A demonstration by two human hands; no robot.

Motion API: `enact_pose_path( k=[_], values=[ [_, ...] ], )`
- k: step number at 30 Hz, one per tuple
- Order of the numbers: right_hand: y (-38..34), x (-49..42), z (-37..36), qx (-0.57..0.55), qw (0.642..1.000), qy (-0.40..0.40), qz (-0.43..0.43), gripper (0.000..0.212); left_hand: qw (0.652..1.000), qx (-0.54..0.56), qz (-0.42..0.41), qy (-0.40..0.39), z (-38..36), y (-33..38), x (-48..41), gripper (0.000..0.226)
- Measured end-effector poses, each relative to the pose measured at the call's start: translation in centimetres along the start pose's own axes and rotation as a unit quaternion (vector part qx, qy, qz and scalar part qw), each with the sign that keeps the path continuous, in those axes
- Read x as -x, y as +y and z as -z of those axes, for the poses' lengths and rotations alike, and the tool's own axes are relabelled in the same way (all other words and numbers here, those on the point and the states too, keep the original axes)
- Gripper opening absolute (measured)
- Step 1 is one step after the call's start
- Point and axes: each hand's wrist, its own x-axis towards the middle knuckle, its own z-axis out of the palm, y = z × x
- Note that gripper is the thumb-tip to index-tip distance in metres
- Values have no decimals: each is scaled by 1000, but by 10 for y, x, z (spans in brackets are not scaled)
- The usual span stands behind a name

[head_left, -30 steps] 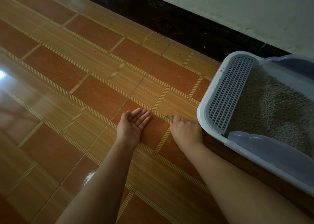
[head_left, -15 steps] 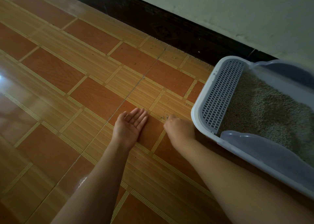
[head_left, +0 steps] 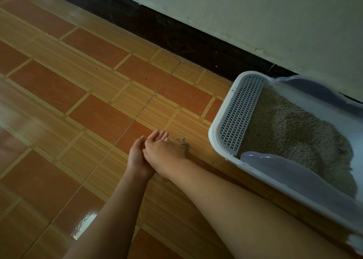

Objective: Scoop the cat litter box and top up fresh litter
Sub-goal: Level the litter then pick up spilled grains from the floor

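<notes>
The left hand [head_left: 135, 156] lies palm up, low over the floor [head_left: 98, 117], its fingers loose and a little cupped like a small dish. The right hand [head_left: 164, 153] sits over that palm with its back to the camera. Its fingertips are tucked out of sight, so I cannot tell whether they pinch grains or have let go. Just beside the right hand, toward the box, lies a small heap of spilled grains [head_left: 185, 144]. More stray grains [head_left: 188, 73] dot the tiles along the dark skirting board [head_left: 176, 40].

The litter box [head_left: 213, 135] stands at the right edge of the floor against the wall. It has a slotted grille [head_left: 241, 111] at its near end and grey litter [head_left: 290, 125] banked unevenly behind it. No scoop or bag of fresh litter is in view.

The step in hand looks like gathering spilled grains by pinches into the cupped palm. The main risk is that the shallow palm tips on its way to the box and sheds grains across the glossy tiles. Grains may also slip through gaps between the relaxed fingers. A sweep of the right wrist could scatter the heap instead of collecting it. In this dim light the specks near the skirting board are easy to miss
</notes>
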Motion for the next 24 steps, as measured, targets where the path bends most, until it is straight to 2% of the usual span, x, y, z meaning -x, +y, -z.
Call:
enact_pose_path(
  k=[5, 9, 12, 14, 16, 19, 21, 24],
  values=[
    [5, 1, -5, 10, 997, 49, 62, 34, 1000, 18, -11, -1, -1, 0, 0, 45],
    [13, 5, -8, -5, 985, 136, 111, 28, 999, 38, -24, 10, 0, 4, -3, 44],
    [26, 7, -14, -75, 965, 227, 111, 25, 997, 52, -55, 35, 4, 13, -4, 44],
    [37, 9, -18, -104, 957, 257, 84, 28, 994, 70, -73, 38, 6, 19, -3, 42],
    [51, 10, -22, -98, 967, 232, 40, 36, 992, 85, -82, 34, 7, 21, -2, 42],
    [72, 10, -30, -45, 989, 138, -12, 48, 993, 79, -84, 35, 8, 20, -3, 41],
    [80, 10, -37, -12, 996, 81, -18, 52, 993, 77, -81, 34, 8, 19, -4, 41],
    [88, 14, -45, 16, 998, 68, -1, 52, 994, 71, -80, 34, 7, 18, -5, 41]
  ],
)
